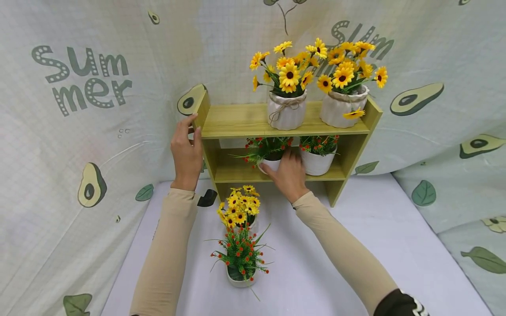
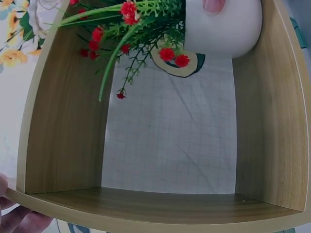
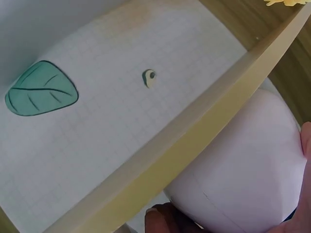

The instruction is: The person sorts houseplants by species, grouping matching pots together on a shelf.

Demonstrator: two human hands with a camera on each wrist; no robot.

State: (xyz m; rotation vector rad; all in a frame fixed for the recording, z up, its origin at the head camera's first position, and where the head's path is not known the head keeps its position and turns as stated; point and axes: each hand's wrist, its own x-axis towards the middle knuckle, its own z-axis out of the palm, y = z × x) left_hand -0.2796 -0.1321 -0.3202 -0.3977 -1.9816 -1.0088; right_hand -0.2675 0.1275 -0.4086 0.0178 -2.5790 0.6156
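My right hand (image 1: 291,175) grips a white pot (image 1: 272,165) of red-flowered greenery on the lower level of a two-level wooden shelf (image 1: 241,120). In the right wrist view its fingers lie around the smooth pot (image 3: 248,170), beside the board's edge. A second white pot (image 1: 317,163) with red flowers stands just to its right. My left hand (image 1: 187,153) holds the shelf's left side near the upper board; in the left wrist view its fingertips (image 2: 26,219) wrap the side panel's edge. The red blooms (image 2: 129,12) lean out over that side of the compartment.
Two ribbed white pots with yellow flowers, one in the middle (image 1: 286,112) and one at the right (image 1: 341,109), stand on top. On the white table (image 1: 300,272) are potted yellow flowers (image 1: 239,206) and a red-flowered pot (image 1: 241,281). A printed cloth (image 1: 118,131) hangs behind.
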